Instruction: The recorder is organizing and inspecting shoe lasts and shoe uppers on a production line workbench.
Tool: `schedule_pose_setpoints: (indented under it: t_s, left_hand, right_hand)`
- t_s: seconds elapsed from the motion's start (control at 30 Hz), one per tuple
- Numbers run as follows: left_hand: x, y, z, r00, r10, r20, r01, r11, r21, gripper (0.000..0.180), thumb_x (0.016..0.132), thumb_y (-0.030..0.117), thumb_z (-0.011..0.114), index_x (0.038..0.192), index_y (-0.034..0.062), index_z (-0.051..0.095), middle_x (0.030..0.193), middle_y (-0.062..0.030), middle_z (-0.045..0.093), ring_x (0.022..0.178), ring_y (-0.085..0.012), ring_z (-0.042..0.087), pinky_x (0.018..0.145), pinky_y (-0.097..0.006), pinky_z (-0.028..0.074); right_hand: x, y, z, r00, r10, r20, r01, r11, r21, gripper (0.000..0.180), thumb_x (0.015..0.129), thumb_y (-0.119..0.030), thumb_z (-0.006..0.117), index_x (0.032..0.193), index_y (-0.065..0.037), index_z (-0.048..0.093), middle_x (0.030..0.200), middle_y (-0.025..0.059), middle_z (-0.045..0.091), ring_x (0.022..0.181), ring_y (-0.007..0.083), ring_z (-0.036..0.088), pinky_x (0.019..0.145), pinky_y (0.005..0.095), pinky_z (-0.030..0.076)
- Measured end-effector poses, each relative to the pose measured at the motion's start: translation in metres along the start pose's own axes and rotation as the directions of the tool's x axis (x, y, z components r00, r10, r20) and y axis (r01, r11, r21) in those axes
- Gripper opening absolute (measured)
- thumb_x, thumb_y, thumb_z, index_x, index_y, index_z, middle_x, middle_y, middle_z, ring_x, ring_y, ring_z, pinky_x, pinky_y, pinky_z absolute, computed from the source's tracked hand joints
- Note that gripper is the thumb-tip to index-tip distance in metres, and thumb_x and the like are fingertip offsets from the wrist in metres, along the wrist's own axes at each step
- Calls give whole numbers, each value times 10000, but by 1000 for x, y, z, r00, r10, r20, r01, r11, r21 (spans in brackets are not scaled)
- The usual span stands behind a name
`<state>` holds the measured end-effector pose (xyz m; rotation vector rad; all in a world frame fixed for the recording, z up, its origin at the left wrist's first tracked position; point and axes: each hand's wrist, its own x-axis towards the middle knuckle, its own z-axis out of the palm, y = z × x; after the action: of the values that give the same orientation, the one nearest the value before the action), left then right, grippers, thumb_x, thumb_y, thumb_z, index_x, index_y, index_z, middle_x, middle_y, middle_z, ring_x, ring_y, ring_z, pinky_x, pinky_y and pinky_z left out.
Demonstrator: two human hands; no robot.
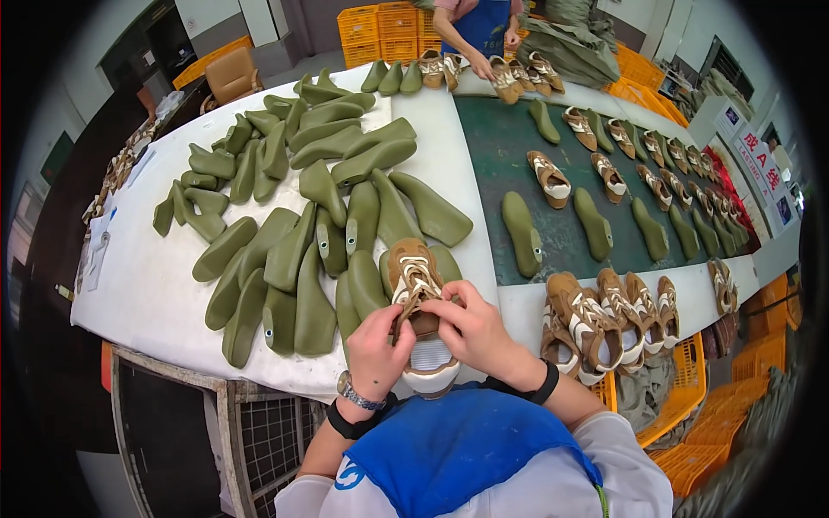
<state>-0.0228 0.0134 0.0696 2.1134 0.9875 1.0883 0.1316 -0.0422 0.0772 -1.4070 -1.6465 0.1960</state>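
A brown suede sneaker [413,269] with white laces and stripes lies in front of me, its toe pointing away and its heel close to my apron. My left hand [377,350], with a watch at the wrist, pinches the left edge of the shoe's opening by the upper laces. From the right, my right hand [472,330] pinches the opposite edge at the top of the lacing. What exactly lies between the fingertips, lace or upper, is too small to tell. Green shoe lasts [367,285] lie right behind and beside the shoe.
A heap of green lasts [319,138] covers much of the white table [138,285]. On the right, a green conveyor belt [484,138] carries rows of lasts and sneakers. More sneakers [596,324] stand near my right arm, above orange crates [691,388]. Across the table, a person [479,34] handles shoes.
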Motion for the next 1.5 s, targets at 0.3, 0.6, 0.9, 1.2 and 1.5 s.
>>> schedule_pose_setpoints:
  t_s: [0.3,0.6,0.9,1.2,1.5]
  left_hand:
    - [-7,2,-1,990,79,-119,-93,989,-114,372,729,-31,619,1043,-27,419,828,-153,617,704,-196,630,637,-271,511]
    - [-5,6,-9,962,198,-188,-205,979,-16,396,722,-38,620,1052,-20,402,851,-155,619,704,-201,628,643,-279,507]
    - [10,5,-16,948,269,-173,-268,963,30,303,702,-69,576,995,-11,522,840,-148,589,712,-284,598,630,-336,488]
    - [10,27,-20,969,214,124,-213,977,-21,329,728,-93,477,1012,42,576,885,-143,487,753,-279,526,663,-323,451]
    - [12,16,-23,964,195,182,-168,974,-151,277,679,-66,508,903,69,602,838,-131,475,747,-296,517,656,-346,443]
  right_hand:
    - [4,-20,-7,995,53,90,-45,996,-81,338,671,9,549,977,-118,613,952,117,472,765,271,570,598,341,496]
    - [6,-22,-4,996,35,81,-41,996,81,243,652,110,494,781,-63,607,878,105,414,679,218,496,614,276,434]
    - [9,-21,-3,996,-90,-27,93,986,137,263,652,143,493,810,-49,579,903,104,418,663,171,463,579,250,407]
    - [4,-15,-5,984,114,-134,-46,901,430,398,683,106,524,1045,-53,483,1013,113,430,609,101,464,508,212,399]
    - [-1,-15,1,980,125,-152,-34,868,496,377,692,110,515,1039,-33,476,991,103,446,633,104,483,505,215,411]
